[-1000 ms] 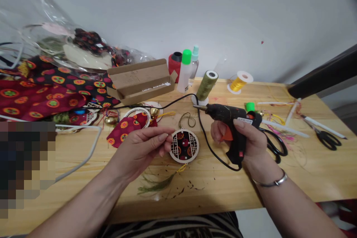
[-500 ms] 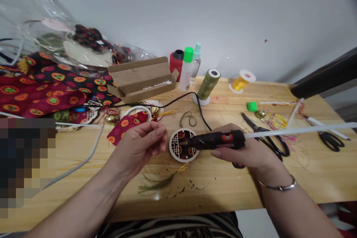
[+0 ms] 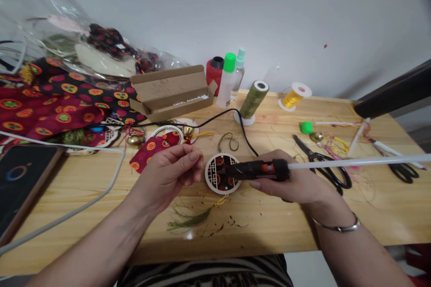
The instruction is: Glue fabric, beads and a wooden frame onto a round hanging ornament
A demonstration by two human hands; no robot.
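My right hand [image 3: 296, 184] grips a black hot glue gun [image 3: 256, 169], laid over on its side with its nozzle above a round wooden lattice ornament [image 3: 217, 178]. A white glue stick [image 3: 357, 162] juts out of the gun's back toward the right. The ornament lies flat on the wooden table [image 3: 269, 224], showing red and black patterned fabric, with a green tassel [image 3: 191, 219] trailing from it. My left hand [image 3: 171, 175] hovers just left of the ornament, fingers pinched together; whether they hold anything is unclear.
Black scissors [image 3: 323, 166] lie right of my right hand, a second pair [image 3: 400, 168] farther right. Thread spools [image 3: 253, 98], glue bottles [image 3: 227, 80] and an open cardboard box [image 3: 171, 94] stand at the back. Patterned fabric [image 3: 50, 107] is piled left; a phone [image 3: 20, 184] and white cable [image 3: 84, 202] lie near-left.
My right hand tipped the glue gun from upright onto its side and moved it left until the nozzle came over the ornament. My left hand let go of the ornament's edge.
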